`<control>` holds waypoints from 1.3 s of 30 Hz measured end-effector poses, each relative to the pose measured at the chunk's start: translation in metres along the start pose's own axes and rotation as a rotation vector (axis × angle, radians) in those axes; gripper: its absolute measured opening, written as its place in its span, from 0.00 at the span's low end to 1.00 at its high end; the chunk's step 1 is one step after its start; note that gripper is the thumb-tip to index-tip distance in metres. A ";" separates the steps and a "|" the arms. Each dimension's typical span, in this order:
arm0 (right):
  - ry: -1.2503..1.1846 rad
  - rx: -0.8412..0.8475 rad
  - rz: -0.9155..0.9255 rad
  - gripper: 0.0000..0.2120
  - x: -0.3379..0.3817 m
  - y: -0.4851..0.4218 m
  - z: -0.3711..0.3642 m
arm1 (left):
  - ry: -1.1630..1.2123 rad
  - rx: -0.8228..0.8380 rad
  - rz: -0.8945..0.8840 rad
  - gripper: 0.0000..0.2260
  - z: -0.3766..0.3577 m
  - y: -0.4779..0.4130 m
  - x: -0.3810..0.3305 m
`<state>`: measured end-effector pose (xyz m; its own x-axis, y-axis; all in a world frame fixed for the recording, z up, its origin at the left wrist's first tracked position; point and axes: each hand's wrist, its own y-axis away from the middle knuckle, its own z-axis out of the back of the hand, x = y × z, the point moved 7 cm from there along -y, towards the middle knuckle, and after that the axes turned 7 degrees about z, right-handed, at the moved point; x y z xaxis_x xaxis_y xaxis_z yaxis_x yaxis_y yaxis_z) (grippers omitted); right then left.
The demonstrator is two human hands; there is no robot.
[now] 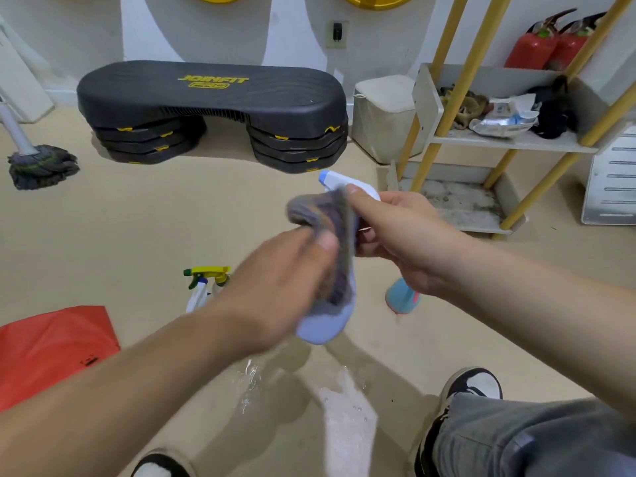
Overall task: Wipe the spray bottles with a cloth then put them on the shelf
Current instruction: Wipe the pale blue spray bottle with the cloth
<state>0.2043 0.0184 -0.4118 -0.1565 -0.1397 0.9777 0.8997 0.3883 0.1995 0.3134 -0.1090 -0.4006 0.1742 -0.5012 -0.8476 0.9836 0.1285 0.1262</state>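
Head view shows the right hand [395,235] wrapped round the neck of a pale blue spray bottle [323,325], held in the air above the floor [213,215], while the left hand [285,280] presses a grey cloth [323,215] against its side. Wet patches lie on the floor below (near a shoe), so the bottle may be slick and could slip from the fingers mid-rub, or the trigger get squeezed. Two more bottles [206,287] wait on the floor, and the shelf [509,141] stands well apart.
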 end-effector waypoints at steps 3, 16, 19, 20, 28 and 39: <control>0.086 -0.077 -0.023 0.23 -0.007 -0.003 0.001 | -0.480 -0.068 -0.214 0.24 -0.024 0.007 -0.007; 0.067 -0.070 0.033 0.16 0.004 0.002 0.006 | -0.177 -0.108 0.070 0.07 -0.022 -0.008 0.030; 0.155 0.013 0.063 0.16 0.007 0.009 -0.006 | -0.176 -0.150 -0.086 0.05 -0.013 -0.007 0.004; 0.143 0.030 0.066 0.16 0.009 0.010 -0.007 | -0.116 -0.107 -0.049 0.09 -0.010 -0.012 0.013; 0.003 0.046 -0.011 0.17 0.000 0.010 0.001 | 0.400 0.115 0.384 0.17 -0.030 -0.019 0.045; -0.175 0.228 -0.179 0.24 -0.011 0.007 -0.011 | 0.258 0.058 0.250 0.26 -0.009 -0.024 0.024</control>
<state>0.2173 0.0128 -0.4222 -0.3890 -0.0736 0.9183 0.7405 0.5679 0.3593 0.2937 -0.1166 -0.4288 0.3999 -0.2274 -0.8879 0.9143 0.1676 0.3688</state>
